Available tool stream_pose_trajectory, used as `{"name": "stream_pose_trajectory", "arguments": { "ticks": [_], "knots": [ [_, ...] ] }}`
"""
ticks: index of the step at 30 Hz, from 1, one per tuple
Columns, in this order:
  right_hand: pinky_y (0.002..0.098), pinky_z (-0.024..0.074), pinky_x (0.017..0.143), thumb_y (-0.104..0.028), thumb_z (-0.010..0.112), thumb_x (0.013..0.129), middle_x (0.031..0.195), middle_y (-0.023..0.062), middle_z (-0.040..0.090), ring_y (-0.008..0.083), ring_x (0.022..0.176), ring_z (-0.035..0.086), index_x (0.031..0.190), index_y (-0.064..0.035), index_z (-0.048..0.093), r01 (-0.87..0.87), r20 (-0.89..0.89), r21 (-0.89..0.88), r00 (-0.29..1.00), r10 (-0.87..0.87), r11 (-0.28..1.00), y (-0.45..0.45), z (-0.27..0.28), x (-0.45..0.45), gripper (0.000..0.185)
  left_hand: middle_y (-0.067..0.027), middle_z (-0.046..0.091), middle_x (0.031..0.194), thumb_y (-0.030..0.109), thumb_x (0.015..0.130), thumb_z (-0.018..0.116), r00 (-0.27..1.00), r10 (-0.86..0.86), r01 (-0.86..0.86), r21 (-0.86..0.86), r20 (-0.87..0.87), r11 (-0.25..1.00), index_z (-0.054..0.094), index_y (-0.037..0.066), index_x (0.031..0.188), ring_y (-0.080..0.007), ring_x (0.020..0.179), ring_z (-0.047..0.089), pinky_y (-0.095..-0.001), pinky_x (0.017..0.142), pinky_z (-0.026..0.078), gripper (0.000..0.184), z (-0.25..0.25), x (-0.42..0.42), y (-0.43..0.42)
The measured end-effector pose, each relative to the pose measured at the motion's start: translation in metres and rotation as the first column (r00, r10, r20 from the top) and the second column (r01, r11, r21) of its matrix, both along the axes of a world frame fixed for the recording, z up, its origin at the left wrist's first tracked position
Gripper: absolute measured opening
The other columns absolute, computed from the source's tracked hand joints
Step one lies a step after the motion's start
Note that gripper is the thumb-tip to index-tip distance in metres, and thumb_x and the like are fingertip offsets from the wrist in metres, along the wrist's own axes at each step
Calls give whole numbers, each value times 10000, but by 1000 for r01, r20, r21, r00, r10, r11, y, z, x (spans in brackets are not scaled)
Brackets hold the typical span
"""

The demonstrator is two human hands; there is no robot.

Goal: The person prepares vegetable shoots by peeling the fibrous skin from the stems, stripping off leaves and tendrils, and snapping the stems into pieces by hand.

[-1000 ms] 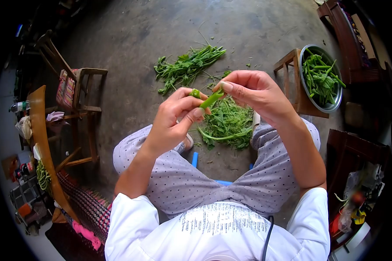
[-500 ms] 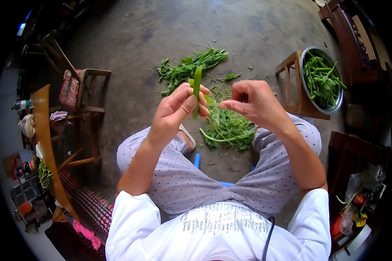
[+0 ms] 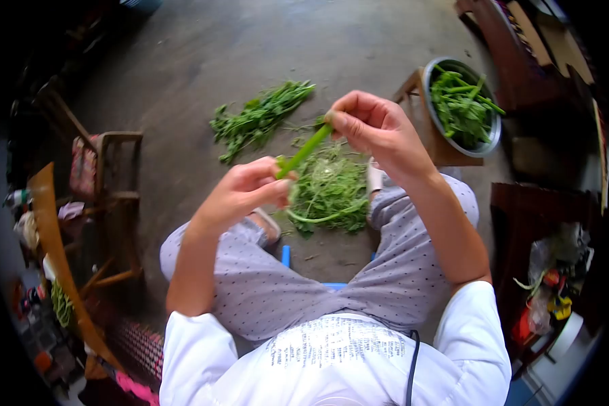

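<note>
Green stalk is pinched near its ends by left grip and right grip, above a leafy heap. Shirt print unreadable; basin of greens on wooden stool.

Stalk: plant material; smooth skin, slightly glossy. Heap of trimmings: plant fibre; rough, stringy texture. Bowl: apparent metal; smooth grey finish, low shine. Wooden stool: brown wood, matt. Floor: concrete-like; matt, mottled, faint sheen toward the far side. Shirt: white cloth, matt, with dark printed lettering. Trousers: dotted cloth, matt, creased. Blue leg: apparent plastic, smooth. Chair: wood frame; patterned cloth covering. Dark furniture: reddish-brown wood, smooth. Bag: thin clear plastic, glossy, crinkled. Cord: black, smooth sheath.
</note>
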State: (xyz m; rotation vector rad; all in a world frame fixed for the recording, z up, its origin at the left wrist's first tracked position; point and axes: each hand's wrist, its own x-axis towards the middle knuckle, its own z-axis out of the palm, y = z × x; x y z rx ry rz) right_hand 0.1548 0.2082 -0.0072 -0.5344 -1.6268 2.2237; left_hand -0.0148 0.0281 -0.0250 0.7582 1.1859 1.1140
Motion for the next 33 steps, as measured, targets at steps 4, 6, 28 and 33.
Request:
{"name": "stream_pose_trajectory", "arguments": {
  "ticks": [4, 6, 28, 33],
  "knots": [
    [146, 307, 497, -147, 620, 880, 747, -22, 577, -4, 587, 436, 943, -47, 601, 383, 15, 96, 923, -386, 919, 16, -1, 38, 120, -61, 573, 1011, 140, 895, 594, 998, 47, -47, -14, -35, 999, 613, -19, 968, -107, 781, 608, -244, 713, 520, 176, -1, -6, 2],
    [167, 367, 546, -165, 634, 872, 800, 2, 609, 21, 660, 500, 922, -36, 613, 572, -13, 167, 816, -578, 803, 28, -6, 63, 140, -59, 594, 1004, 81, 919, 520, 996, 74, -75, -9, -40, 997, 605, -19, 1030, -101, 798, 609, -238, 733, 521, 172, 3, -5, 4],
    [162, 239, 426, -174, 707, 818, 661, -66, 499, -23, 516, 344, 958, -10, 650, 31, 93, 215, 994, -52, 976, -32, -14, 15, 223, -100, 651, 842, 161, 897, 602, 969, 149, -152, 0, 199, 988, 359, 12, 1108, -89, 480, 591, -183, 382, 443, 355, 14, 18, 24],
    [172, 270, 461, -162, 702, 824, 628, -75, 485, -16, 536, 367, 872, -6, 652, 45, 46, 211, 997, -56, 976, -28, -15, 5, 171, -10, 627, 806, 172, 913, 581, 974, 193, -193, 14, -122, 981, 547, 2, 1031, -21, 570, 549, -175, 452, 406, 210, 18, 20, 22]
  ]
}}
